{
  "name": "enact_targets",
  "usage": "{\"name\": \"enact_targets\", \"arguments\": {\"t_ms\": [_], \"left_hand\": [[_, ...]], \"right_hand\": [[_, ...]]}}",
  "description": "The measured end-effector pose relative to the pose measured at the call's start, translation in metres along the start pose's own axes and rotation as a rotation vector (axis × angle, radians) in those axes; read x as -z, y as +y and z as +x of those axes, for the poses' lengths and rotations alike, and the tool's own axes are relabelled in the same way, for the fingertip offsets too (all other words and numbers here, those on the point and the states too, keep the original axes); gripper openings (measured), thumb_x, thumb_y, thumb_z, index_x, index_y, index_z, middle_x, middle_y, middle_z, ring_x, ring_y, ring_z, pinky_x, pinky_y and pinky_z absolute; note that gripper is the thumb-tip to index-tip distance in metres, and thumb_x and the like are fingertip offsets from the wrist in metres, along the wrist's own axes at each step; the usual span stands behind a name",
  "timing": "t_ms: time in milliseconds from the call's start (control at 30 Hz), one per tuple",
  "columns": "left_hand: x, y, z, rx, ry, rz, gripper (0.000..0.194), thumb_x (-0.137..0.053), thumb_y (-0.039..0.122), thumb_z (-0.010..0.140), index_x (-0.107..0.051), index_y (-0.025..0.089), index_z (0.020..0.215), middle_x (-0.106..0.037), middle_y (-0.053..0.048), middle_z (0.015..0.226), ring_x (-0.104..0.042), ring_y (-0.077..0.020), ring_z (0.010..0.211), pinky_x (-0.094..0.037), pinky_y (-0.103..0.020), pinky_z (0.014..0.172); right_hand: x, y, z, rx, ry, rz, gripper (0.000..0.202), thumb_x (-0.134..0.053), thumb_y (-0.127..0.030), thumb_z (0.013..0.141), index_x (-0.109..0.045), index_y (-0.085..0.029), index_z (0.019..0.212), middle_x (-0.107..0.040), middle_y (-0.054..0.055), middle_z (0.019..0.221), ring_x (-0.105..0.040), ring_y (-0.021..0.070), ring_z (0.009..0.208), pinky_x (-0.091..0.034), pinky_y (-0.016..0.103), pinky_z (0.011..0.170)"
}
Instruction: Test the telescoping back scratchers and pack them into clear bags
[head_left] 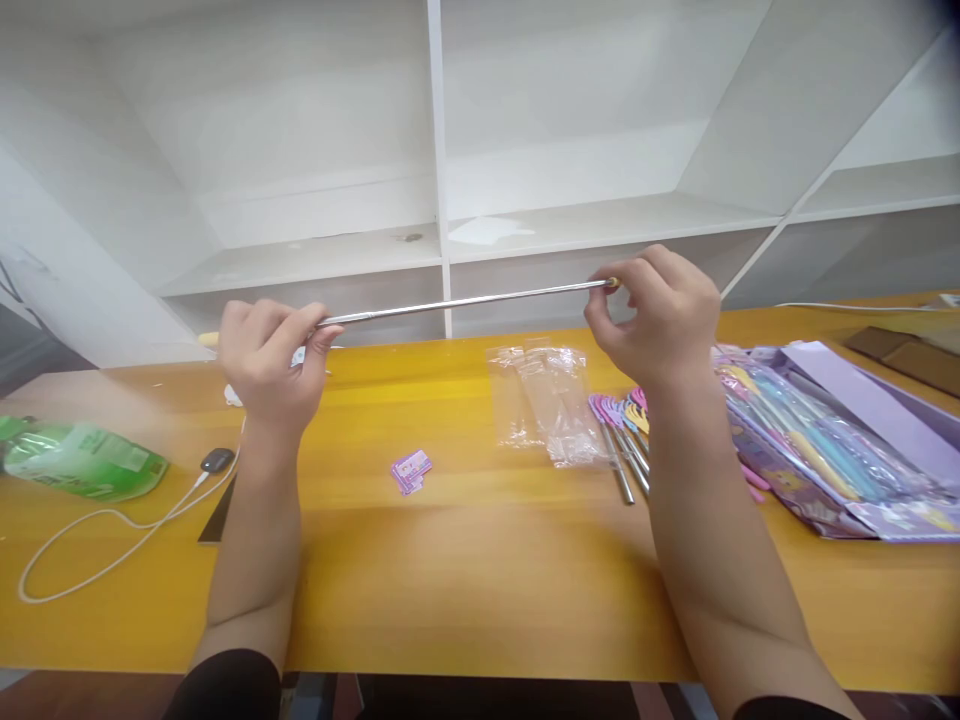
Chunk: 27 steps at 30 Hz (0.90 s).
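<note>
A thin silvery metal rod [465, 301] is stretched between my two hands above the far part of the wooden table [480, 580]. My left hand [276, 355] is closed round the rod's left end, and a pale yellow piece [208, 340] sticks out beyond its fingers. My right hand [656, 310] pinches the other end, where a small yellowish tip [613, 282] shows between thumb and finger. Below the rod lie clear plastic sleeves [551, 400]. Several metal rods with colourful ends [621, 455] rest beside my right forearm, partly hidden by it.
Small purple cards [411, 470] lie mid-table. At the right stands a purple box [825, 440] with wrapped colourful items. A green bottle [86, 460], a white cable [112, 515] and a dark flat object [216, 515] are at the left. White shelving [437, 130] rises behind.
</note>
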<state>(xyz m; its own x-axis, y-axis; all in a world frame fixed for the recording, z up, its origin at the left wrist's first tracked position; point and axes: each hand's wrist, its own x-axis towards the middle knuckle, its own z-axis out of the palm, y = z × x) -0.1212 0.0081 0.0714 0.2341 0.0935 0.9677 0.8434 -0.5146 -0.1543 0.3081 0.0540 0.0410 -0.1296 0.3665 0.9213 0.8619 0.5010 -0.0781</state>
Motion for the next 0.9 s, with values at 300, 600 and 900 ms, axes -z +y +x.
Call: {"name": "enact_targets", "arguments": {"t_ms": [300,600,900], "left_hand": [[0.002,0.004,0.001,-0.065,-0.012,0.051,0.005,-0.078,0.037,0.101,-0.078,0.033,0.103,-0.058,-0.003,0.076,-0.040,-0.0210,0.073,-0.030,-0.040,0.072],[0.001,0.014,0.001,-0.039,0.032,-0.001,0.005,-0.079,0.037,0.101,-0.079,0.033,0.103,-0.061,-0.003,0.075,-0.042,-0.0213,0.074,-0.029,-0.040,0.072],[-0.010,0.032,-0.002,-0.054,0.004,0.016,0.016,-0.075,0.043,0.104,-0.080,0.028,0.099,-0.067,-0.004,0.076,-0.045,-0.0207,0.073,-0.033,-0.038,0.070]], "right_hand": [[-0.007,0.000,-0.003,-0.016,-0.035,-0.069,0.020,-0.058,-0.017,0.098,-0.072,-0.025,0.109,-0.070,0.012,0.094,-0.065,0.0296,0.083,-0.045,0.043,0.074],[0.000,-0.008,-0.002,0.010,0.007,-0.113,0.020,-0.057,-0.019,0.098,-0.072,-0.027,0.109,-0.068,0.011,0.089,-0.063,0.0290,0.080,-0.046,0.043,0.072],[0.006,-0.037,-0.001,0.059,0.104,-0.132,0.013,-0.063,-0.019,0.092,-0.073,-0.024,0.099,-0.073,0.005,0.080,-0.064,0.0218,0.075,-0.042,0.036,0.069]]}}
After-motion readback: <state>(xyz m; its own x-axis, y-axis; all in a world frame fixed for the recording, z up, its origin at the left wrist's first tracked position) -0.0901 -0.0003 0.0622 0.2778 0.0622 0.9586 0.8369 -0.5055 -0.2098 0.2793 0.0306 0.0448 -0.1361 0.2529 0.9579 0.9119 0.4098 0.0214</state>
